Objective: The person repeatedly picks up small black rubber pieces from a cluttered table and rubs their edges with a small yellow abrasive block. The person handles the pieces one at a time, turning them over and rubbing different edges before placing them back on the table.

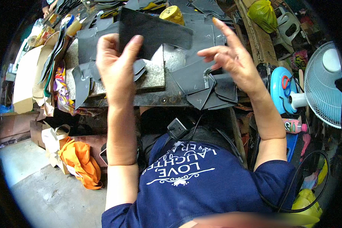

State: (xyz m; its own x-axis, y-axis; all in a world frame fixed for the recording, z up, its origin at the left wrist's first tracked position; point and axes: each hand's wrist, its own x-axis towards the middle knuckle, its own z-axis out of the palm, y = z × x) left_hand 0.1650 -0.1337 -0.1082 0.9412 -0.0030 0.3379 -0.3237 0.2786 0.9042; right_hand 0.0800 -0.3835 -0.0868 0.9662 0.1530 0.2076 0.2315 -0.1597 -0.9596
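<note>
My left hand [116, 62] grips a black sheet piece [155, 32] by its left end, thumb on the near face. The piece is held up over the table. My right hand [231, 62] is raised to the right of it with fingers apart, holding nothing; its index fingertip looks orange. Below my right hand lie several cut black pieces [195, 78], some with pale marks. More black pieces [81, 81] rest left of my left wrist, on and beside a speckled grey slab [155, 72].
A yellow roll [171, 15] stands at the table's far side. To the left is an open cardboard box [36, 74] with dark sheets. A white and blue fan [323, 81] stands at right, red-handled scissors [285, 84] on its base. An orange bag [79, 161] lies on the floor.
</note>
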